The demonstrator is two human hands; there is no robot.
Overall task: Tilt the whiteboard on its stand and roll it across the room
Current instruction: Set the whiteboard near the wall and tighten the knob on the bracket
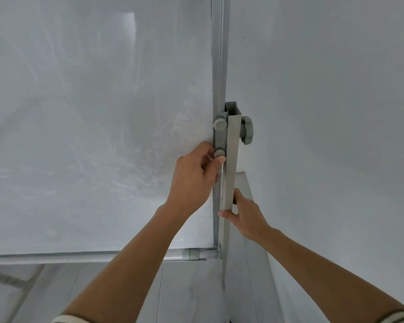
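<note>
whiteboard (98, 127) without legible writing, both hands at its stand (231, 173)

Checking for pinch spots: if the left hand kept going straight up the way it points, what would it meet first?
Likely the larger grey knob just above the small knob that the left hand pinches beside the stand post; depth is unclear.

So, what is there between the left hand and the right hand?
In the head view, the grey stand post runs between them. The left hand pinches the small knob beside it; the right hand grips the post lower down.
</note>
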